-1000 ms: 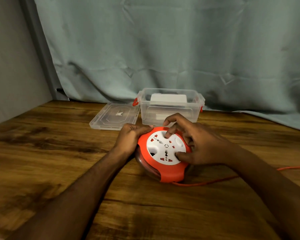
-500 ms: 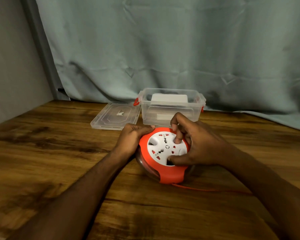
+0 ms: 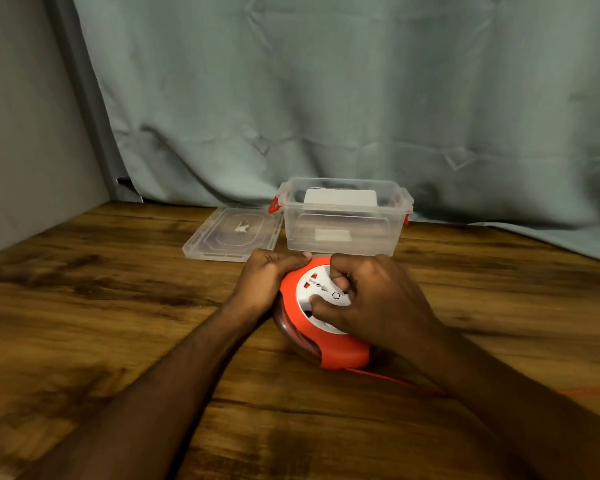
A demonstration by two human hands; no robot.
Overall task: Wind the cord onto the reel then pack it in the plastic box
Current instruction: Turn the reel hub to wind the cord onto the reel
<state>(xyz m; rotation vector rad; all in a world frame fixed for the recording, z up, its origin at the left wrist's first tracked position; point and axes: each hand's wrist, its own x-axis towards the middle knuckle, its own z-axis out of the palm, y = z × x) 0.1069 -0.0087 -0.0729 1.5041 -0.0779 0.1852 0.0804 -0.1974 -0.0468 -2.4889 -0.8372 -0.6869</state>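
An orange cord reel with a white socket face lies flat on the wooden table. My left hand grips its left rim. My right hand rests on the white face, thumb and fingers pressed into its recesses. A thin orange cord leaves the reel's near edge and runs right, passing under my right forearm. The clear plastic box with red latches stands open just behind the reel, with a white item inside.
The box's clear lid lies flat to the left of the box. A grey-green curtain hangs behind the table, and a grey wall closes the left side.
My right hand has turned the white face around, its fingers shifting across the reel. The loose cord on the right has drawn in closer to the reel. My left hand stays put.
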